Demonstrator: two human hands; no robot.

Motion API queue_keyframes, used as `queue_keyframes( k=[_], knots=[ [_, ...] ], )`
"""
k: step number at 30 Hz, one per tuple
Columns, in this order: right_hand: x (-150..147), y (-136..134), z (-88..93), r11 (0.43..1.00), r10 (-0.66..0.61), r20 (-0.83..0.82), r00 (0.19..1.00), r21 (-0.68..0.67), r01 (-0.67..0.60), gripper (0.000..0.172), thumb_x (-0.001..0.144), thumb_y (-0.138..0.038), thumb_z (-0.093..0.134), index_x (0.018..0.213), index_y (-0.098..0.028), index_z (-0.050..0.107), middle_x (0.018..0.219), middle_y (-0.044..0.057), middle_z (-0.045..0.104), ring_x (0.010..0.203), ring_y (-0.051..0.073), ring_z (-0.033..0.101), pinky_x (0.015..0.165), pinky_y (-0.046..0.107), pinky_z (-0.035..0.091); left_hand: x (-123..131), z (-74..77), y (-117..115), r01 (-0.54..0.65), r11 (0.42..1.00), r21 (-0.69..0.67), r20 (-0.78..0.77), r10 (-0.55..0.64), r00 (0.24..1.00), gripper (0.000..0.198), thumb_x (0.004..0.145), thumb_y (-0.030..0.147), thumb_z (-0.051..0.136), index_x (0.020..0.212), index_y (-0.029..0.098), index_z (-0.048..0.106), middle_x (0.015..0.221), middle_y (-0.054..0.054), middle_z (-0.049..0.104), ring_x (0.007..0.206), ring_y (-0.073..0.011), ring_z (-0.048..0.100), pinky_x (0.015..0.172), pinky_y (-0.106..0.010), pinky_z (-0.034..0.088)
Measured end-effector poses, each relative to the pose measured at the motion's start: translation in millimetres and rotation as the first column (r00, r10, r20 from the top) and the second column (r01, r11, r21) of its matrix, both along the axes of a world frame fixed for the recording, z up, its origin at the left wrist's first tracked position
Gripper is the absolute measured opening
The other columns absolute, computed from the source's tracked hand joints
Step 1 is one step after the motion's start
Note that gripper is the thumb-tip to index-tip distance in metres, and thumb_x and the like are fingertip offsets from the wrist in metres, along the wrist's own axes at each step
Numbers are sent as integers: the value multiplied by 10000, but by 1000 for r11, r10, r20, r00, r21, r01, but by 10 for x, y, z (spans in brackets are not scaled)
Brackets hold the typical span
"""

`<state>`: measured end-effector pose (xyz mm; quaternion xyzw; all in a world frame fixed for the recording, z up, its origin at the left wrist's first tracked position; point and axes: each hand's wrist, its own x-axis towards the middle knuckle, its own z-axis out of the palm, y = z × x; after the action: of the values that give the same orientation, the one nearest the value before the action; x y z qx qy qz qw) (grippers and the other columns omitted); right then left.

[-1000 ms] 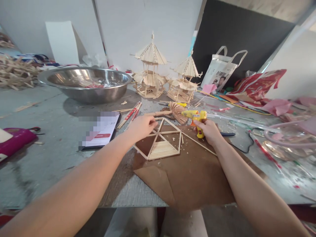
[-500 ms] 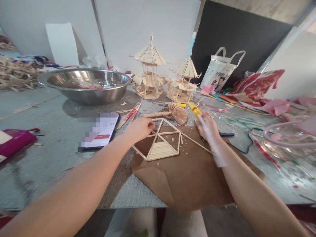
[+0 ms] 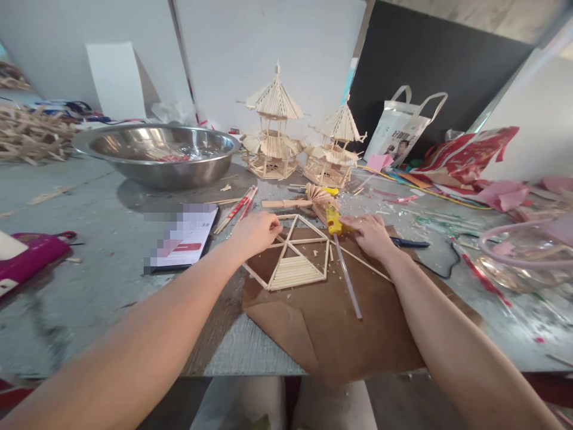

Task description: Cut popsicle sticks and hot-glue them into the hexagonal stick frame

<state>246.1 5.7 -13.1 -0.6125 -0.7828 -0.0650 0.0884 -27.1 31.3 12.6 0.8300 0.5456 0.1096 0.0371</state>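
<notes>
The glue gun (image 3: 333,221) has been lowered, gripped by the right hand (image 3: 369,234), toward the stick frame (image 3: 293,254) pinched by the left hand (image 3: 255,232); hot glue could burn fingertips.

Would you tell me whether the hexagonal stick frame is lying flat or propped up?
Flat. The stick frame lies on the brown paper, with the left hand resting on its far edge.
</notes>
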Motion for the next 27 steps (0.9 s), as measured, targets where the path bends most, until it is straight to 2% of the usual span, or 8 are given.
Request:
queue_keyframes(
  k=[4, 9, 12, 14, 15, 18, 21, 27],
  knots=[
    [40, -1, -24, 996, -87, 62, 994, 5, 87, 531, 756, -84, 332, 1227, -319, 399, 1155, 7, 550, 1042, 202, 445, 948, 499, 113, -14, -43, 27, 21, 999, 48, -15, -21, 1000, 267, 741, 315, 390, 803, 206, 627, 926, -65, 619, 822, -216, 554, 682, -309, 404],
    [57, 15, -92, 983, -184, 99, 978, 32, 182, 549, 767, -69, 286, 1248, -324, 362, 1286, 5, 420, 1124, 253, 380, 928, 598, 54, -25, -84, 39, 48, 999, 15, -45, -47, 998, 271, 751, 285, 372, 801, 198, 624, 899, -71, 613, 817, -210, 550, 703, -309, 405],
    [-7, -23, -27, 976, -211, 134, 968, 85, 201, 489, 778, -116, 311, 1237, -260, 394, 1311, 62, 382, 1169, 285, 319, 914, 599, 106, -27, -97, 40, 82, 996, 25, -45, -80, 996, 277, 762, 285, 364, 811, 186, 618, 902, -80, 611, 842, -215, 549, 746, -320, 402],
    [-82, -97, 83, 976, -194, 124, 973, 122, 179, 435, 776, -173, 355, 1199, -207, 445, 1289, 94, 402, 1156, 288, 330, 911, 516, 211, -30, -103, 48, 90, 995, 34, -45, -88, 995, 268, 760, 268, 368, 798, 175, 616, 901, -87, 612, 841, -216, 555, 753, -319, 401],
    [-125, -146, 146, 982, -160, 95, 983, 119, 149, 403, 777, -205, 369, 1165, -201, 478, 1237, 83, 461, 1114, 265, 378, 890, 433, 279, -32, -106, 54, 95, 995, 38, -44, -93, 995, 261, 758, 258, 370, 786, 171, 615, 893, -88, 613, 834, -215, 559, 748, -317, 403],
    [-248, -301, 295, 990, -131, 16, 991, -48, 131, 297, 784, -246, 355, 981, -227, 577, 991, 59, 608, 898, 205, 530, 730, 311, 373, -38, -112, 73, 99, 994, 36, -43, -97, 994, 253, 759, 248, 369, 748, 167, 609, 848, -84, 621, 810, -208, 567, 729, -307, 403],
    [-336, -394, 318, 966, -44, 82, 996, -250, 63, 230, 744, -220, 384, 841, -228, 592, 929, 40, 622, 828, 199, 556, 630, 282, 364, -43, -117, 86, 81, 997, 17, -35, -81, 996, 276, 770, 291, 365, 762, 165, 610, 842, -85, 628, 805, -204, 566, 723, -301, 401],
    [-351, -384, 241, 947, -83, 164, 983, -294, 129, 267, 669, -152, 397, 881, -211, 548, 954, 64, 612, 832, 218, 556, 537, 264, 296, -59, -111, 105, 71, 997, 2, -25, -71, 997, 322, 781, 340, 354, 805, 165, 623, 898, -89, 632, 835, -202, 561, 733, -291, 397]
  ],
)
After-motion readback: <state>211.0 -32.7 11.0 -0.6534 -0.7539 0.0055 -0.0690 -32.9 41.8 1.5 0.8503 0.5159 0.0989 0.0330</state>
